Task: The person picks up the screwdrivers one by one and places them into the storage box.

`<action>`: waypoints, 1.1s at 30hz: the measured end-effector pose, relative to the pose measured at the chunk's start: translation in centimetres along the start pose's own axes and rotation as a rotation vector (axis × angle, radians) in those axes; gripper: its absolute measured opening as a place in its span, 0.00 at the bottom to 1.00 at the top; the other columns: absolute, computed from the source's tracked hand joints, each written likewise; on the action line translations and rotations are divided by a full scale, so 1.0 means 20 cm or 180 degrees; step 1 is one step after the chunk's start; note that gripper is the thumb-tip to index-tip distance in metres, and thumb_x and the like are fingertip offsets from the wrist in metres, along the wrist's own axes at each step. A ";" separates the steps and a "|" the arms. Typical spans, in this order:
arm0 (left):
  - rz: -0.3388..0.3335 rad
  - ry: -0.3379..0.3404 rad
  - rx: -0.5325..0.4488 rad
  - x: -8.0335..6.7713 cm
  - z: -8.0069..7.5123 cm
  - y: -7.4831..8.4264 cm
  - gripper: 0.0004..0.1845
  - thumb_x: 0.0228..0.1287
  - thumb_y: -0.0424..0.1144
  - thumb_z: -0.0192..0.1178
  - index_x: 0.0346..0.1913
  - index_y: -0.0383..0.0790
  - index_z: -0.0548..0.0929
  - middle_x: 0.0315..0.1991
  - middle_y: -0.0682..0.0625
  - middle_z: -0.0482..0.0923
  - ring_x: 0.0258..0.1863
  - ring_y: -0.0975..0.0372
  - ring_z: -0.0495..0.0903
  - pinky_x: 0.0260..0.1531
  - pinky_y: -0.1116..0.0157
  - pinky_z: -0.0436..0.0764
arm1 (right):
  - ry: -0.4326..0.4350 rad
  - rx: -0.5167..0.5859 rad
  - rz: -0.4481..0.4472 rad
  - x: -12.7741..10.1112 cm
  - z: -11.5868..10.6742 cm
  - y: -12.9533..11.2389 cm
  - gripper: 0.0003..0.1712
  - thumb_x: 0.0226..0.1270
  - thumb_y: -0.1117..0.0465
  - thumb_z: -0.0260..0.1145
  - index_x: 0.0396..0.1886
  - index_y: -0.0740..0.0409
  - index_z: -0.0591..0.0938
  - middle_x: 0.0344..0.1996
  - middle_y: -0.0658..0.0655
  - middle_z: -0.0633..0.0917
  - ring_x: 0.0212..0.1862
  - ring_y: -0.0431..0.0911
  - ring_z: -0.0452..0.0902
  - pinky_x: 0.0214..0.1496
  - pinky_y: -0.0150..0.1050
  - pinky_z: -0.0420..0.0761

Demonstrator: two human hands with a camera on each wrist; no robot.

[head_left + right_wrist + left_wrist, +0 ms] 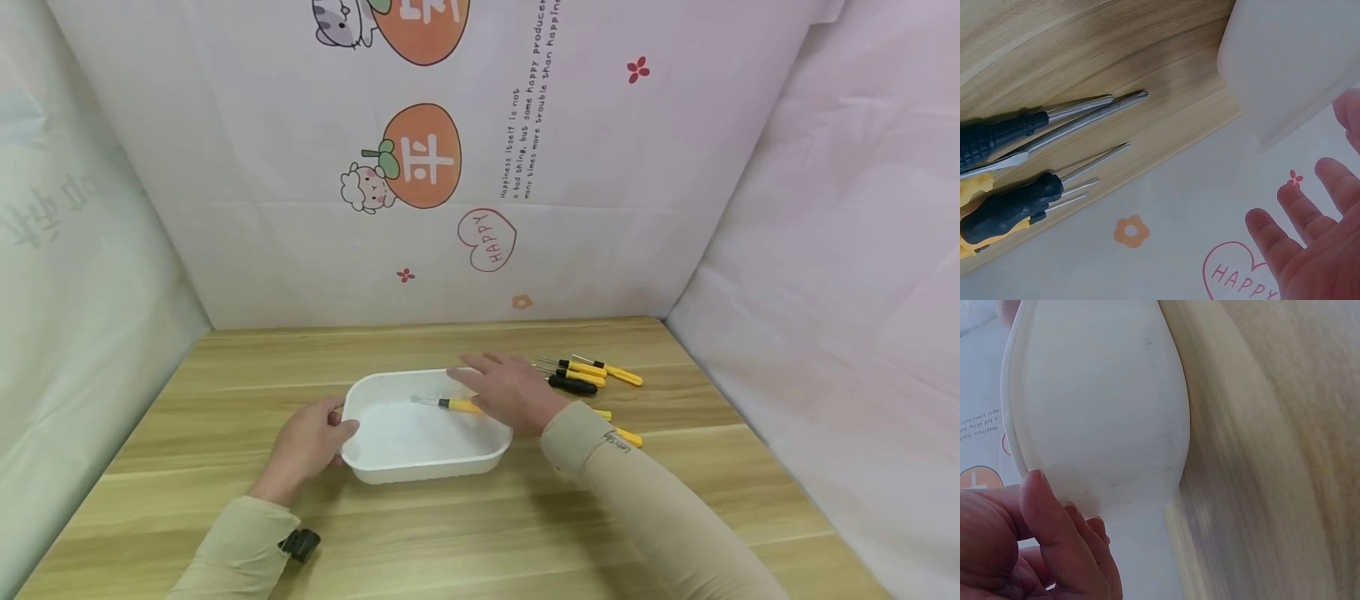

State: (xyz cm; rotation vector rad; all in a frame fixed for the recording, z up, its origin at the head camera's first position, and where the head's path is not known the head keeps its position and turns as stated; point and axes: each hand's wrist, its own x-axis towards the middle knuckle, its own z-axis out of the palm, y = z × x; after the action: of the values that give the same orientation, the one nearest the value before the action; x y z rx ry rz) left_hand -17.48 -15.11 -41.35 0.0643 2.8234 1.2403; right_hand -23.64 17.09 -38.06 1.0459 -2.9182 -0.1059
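A white plastic tray (420, 474) sits in front of me on the wooden table, its left end gripped by my left hand (310, 440). That hand's thumb lies over the rim and its fingers go under the outside wall. Inside the tray is a screwdriver (457, 405) with a yellow handle, its metal shaft pointing left; part of its handle is hidden behind my right hand. My right hand (513, 390) hovers over the tray's right end, fingers extended. In the right wrist view, the fingers (1300, 203) are spread apart beside the tray's wall (1291, 56), with nothing held.
To the right of the tray lie several screwdrivers with yellow handles (622, 375) and one with a black handle (573, 385). Two more yellow handle ends (628, 437) show beyond my right wrist. A printed white cloth (300, 250) hangs behind the wooden table (247, 367).
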 end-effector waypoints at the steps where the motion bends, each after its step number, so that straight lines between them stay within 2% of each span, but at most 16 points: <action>1: 0.0001 0.0003 0.0000 0.00 0.00 0.00 0.29 0.74 0.37 0.61 0.73 0.29 0.71 0.41 0.42 0.81 0.20 0.60 0.81 0.21 0.64 0.79 | 0.0018 0.0001 -0.0001 0.00 0.00 0.00 0.35 0.81 0.50 0.61 0.82 0.33 0.62 0.82 0.51 0.63 0.78 0.56 0.64 0.77 0.61 0.68; 11: -0.0017 0.0003 0.0001 0.00 0.00 0.00 0.29 0.74 0.37 0.61 0.73 0.29 0.71 0.40 0.43 0.80 0.21 0.58 0.82 0.20 0.64 0.79 | 0.0219 0.0017 -0.0041 -0.03 0.00 0.04 0.35 0.80 0.48 0.62 0.82 0.40 0.64 0.79 0.54 0.68 0.77 0.55 0.66 0.76 0.58 0.71; 20: -0.0009 0.0001 0.0024 0.00 0.00 0.00 0.29 0.74 0.37 0.61 0.73 0.29 0.71 0.41 0.43 0.81 0.20 0.60 0.80 0.21 0.64 0.78 | 0.0195 -0.0071 0.0145 -0.05 -0.02 0.10 0.35 0.79 0.45 0.63 0.81 0.35 0.64 0.79 0.49 0.68 0.77 0.52 0.66 0.74 0.58 0.73; 33: 0.0013 0.0018 0.0015 0.00 -0.01 0.00 0.29 0.74 0.37 0.61 0.73 0.28 0.71 0.42 0.42 0.81 0.20 0.60 0.81 0.20 0.64 0.79 | 0.0402 -0.0037 0.0204 -0.12 -0.04 0.20 0.36 0.77 0.48 0.66 0.80 0.39 0.66 0.77 0.55 0.71 0.76 0.58 0.68 0.72 0.61 0.74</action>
State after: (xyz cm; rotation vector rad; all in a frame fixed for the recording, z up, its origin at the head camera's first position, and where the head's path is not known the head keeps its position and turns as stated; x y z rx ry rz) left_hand -17.49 -15.19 -41.18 0.0670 2.8325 1.2365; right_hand -24.33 21.67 -36.96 0.9206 -2.8305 -0.0524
